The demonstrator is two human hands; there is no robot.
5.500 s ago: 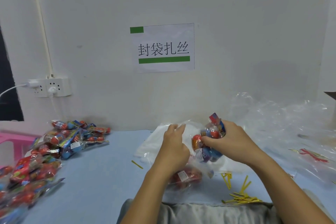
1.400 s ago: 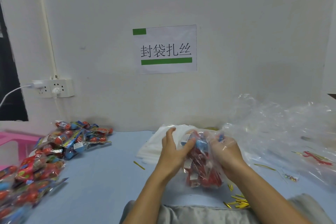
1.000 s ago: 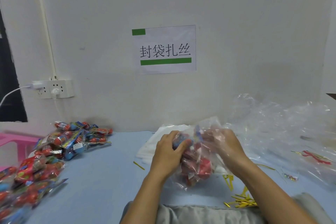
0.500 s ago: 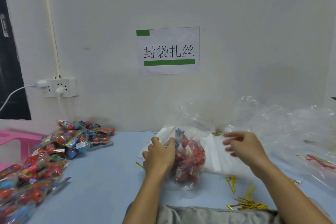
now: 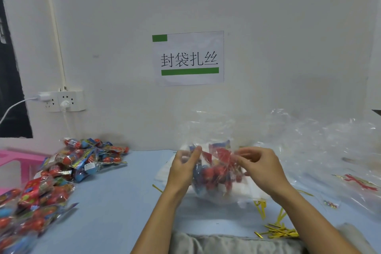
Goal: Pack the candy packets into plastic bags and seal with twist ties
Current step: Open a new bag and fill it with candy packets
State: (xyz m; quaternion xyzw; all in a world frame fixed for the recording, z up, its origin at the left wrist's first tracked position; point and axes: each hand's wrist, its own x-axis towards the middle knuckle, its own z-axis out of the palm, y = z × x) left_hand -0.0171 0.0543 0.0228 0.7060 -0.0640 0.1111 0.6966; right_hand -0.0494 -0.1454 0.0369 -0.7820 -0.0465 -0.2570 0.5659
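Plastic bag (image 5: 214,179): candy packets inside, bottom on the desk (image 5: 115,202), long axis upright — mouth up.
Left hand (image 5: 182,169): pinches bag's left side.
Right hand (image 5: 261,169): pinches right side.
Twist ties (image 5: 278,231): loose — near right forearm.
Candy pile (image 5: 61,171): desk's left.
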